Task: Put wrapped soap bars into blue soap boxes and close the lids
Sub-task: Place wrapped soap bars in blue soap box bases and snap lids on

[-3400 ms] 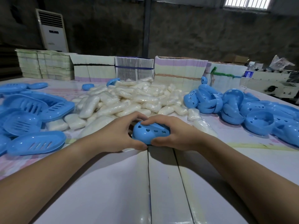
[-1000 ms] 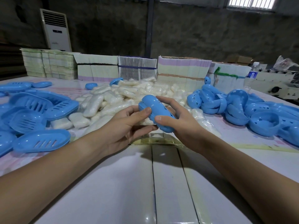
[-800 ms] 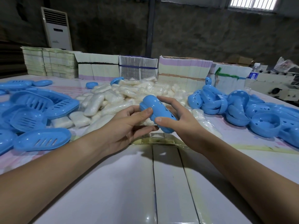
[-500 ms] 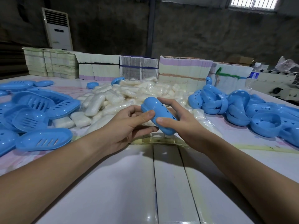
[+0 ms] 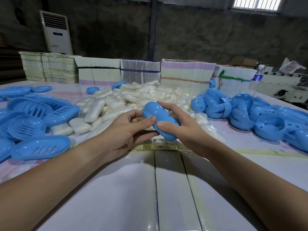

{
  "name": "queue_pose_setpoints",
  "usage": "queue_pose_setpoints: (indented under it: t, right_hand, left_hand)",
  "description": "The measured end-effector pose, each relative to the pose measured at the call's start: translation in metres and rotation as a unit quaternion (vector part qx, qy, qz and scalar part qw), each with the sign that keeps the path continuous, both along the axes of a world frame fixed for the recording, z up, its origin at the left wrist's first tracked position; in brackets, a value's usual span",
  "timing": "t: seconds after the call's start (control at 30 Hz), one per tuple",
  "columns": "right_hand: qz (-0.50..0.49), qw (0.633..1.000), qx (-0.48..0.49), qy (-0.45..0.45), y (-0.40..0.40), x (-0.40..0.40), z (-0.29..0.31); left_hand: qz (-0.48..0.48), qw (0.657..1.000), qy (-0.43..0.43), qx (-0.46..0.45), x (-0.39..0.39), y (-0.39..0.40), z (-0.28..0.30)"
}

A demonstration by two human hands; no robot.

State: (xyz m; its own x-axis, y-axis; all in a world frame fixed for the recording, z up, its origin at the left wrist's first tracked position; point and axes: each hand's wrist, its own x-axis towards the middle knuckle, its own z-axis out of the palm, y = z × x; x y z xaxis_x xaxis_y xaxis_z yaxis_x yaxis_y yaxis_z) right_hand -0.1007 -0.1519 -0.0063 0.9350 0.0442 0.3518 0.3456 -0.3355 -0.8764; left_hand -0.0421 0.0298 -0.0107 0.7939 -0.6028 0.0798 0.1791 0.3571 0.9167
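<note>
A closed blue soap box (image 5: 159, 117) is held above the white table (image 5: 116, 189), tilted with one end pointing away from me. My right hand (image 5: 181, 127) grips it from the right, thumb on top and fingers behind. My left hand (image 5: 128, 130) holds it from the left, thumb pressing its near side. A heap of wrapped white soap bars (image 5: 133, 99) lies just beyond the hands. Blue slotted box bases (image 5: 40, 147) are piled at the left. Blue lids (image 5: 241, 112) with small holes are piled at the right.
Bundled stacks of flat cartons (image 5: 186, 72) line the table's far edge. A white air conditioner (image 5: 55, 32) stands at the back left. A water bottle (image 5: 257, 77) and a machine (image 5: 283, 87) are at the far right. Yellowish tape (image 5: 160, 145) lies under the hands.
Earlier both hands pressed the box down on the table. The box is now lifted and tilted between both hands; over the last second it barely moved.
</note>
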Motion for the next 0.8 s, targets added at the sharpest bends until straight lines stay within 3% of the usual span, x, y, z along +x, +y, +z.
queue_pose_setpoints:
  t: [0.47, 0.8]
  right_hand:
    - [0.042, 0.998, -0.044, 0.02, -0.0027, 0.0013, -0.0007]
    - [-0.041, 0.996, -0.074, 0.001, -0.0058, 0.0011, 0.0039]
  left_hand:
    - [0.006, 1.0, -0.002, 0.003, 0.0021, -0.0008, -0.001]
    - [0.013, 0.998, -0.036, 0.053, 0.0043, -0.0004, 0.0038]
